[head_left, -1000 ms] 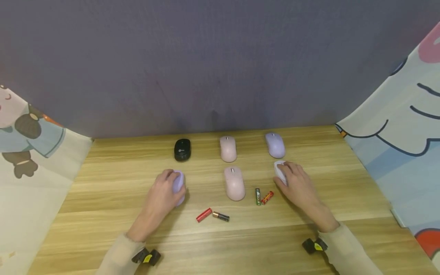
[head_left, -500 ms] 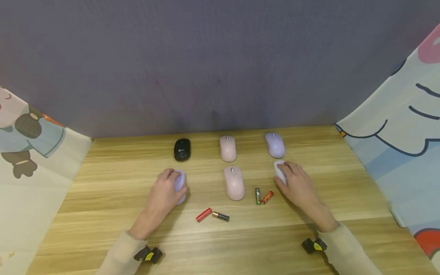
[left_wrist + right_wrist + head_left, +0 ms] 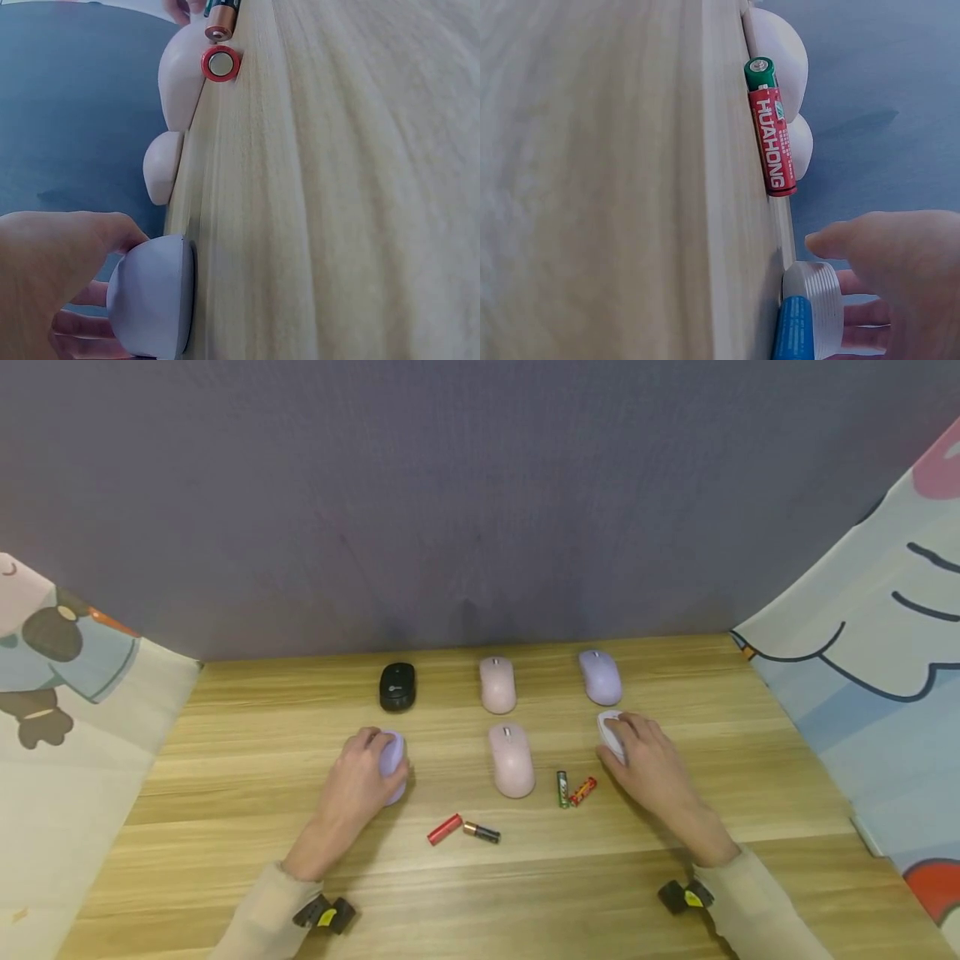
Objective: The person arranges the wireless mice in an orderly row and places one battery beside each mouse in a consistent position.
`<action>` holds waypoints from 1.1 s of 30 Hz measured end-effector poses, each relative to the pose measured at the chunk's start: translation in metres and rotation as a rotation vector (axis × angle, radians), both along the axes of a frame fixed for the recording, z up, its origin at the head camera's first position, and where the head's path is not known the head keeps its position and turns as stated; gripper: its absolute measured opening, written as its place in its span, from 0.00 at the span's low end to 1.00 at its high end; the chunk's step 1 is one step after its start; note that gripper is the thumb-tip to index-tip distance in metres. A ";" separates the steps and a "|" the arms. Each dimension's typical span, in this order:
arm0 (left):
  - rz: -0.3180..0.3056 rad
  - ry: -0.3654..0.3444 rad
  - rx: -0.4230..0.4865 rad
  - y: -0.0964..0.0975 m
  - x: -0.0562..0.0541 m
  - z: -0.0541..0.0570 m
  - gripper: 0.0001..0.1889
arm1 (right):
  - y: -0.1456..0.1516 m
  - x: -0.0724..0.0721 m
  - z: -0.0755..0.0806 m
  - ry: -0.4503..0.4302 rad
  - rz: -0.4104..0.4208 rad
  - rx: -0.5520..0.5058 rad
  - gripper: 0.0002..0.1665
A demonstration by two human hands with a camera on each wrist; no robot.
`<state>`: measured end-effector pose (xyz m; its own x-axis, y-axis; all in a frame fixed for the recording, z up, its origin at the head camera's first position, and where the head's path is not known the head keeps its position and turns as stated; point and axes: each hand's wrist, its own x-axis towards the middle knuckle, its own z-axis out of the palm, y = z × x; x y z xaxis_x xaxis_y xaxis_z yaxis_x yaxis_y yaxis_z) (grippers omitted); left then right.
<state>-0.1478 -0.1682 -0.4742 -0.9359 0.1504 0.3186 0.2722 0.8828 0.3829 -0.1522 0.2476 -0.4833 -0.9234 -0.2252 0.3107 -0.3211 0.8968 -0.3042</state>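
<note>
Drifting slightly rightward since the earlier frame, the left hand (image 3: 356, 781) is gripping a lavender mouse (image 3: 391, 760) left of frame centre; right of centre, the right hand (image 3: 651, 768) is grasping a white mouse (image 3: 611, 734). Positioning is apparently underway, next probably calling for gentle release.

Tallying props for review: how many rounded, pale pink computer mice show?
2: the farther pink mouse, in the back row's centre; the nearer pink mouse, between left hand and right hand.

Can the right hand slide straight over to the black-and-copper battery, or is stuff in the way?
Yes, two batteries lie between the right hand and the black-and-copper battery: the red-and-yellow battery first, then the green battery.
</note>
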 end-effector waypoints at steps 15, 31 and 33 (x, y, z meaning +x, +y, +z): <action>0.002 -0.009 0.002 0.002 0.001 0.001 0.22 | 0.000 0.001 0.000 0.023 0.000 0.004 0.28; -0.009 0.022 -0.018 0.004 0.003 0.004 0.22 | 0.000 0.002 0.003 -0.007 -0.009 -0.007 0.29; -0.009 0.023 -0.023 0.005 0.004 0.005 0.22 | 0.001 0.002 0.003 0.005 -0.006 -0.010 0.29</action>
<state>-0.1443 -0.1635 -0.4690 -0.9270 0.1665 0.3361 0.2887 0.8889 0.3558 -0.1502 0.2483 -0.4806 -0.9231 -0.2163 0.3180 -0.3172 0.8958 -0.3114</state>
